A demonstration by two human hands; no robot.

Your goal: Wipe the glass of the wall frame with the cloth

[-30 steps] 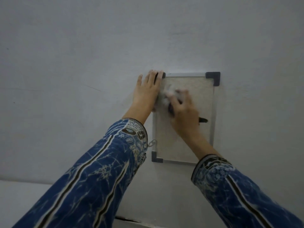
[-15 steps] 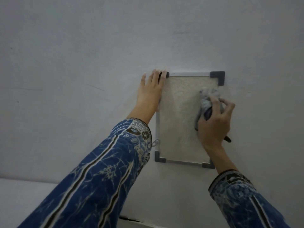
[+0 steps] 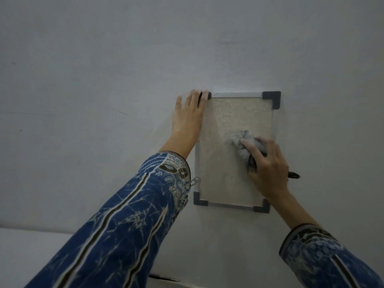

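Observation:
A small wall frame (image 3: 236, 94) with a silver edge and dark grey corner caps hangs on the pale wall, its glass (image 3: 226, 167) over a beige speckled sheet. My left hand (image 3: 190, 115) lies flat against the frame's upper left edge, fingers together at the top left corner. My right hand (image 3: 268, 169) presses a bunched grey cloth (image 3: 243, 142) against the glass at mid-height, right of centre. A dark pen-like end (image 3: 293, 175) sticks out past that hand on the right.
Plain grey-white wall (image 3: 104, 80) surrounds the frame. A small metal hook (image 3: 195, 180) hangs at the frame's left edge near my left sleeve. A ledge or floor line (image 3: 31, 229) runs along the lower left.
My right hand swept the cloth from the upper left of the glass to the upper right, then down and slightly left to mid-height. My left hand stayed on the frame's edge.

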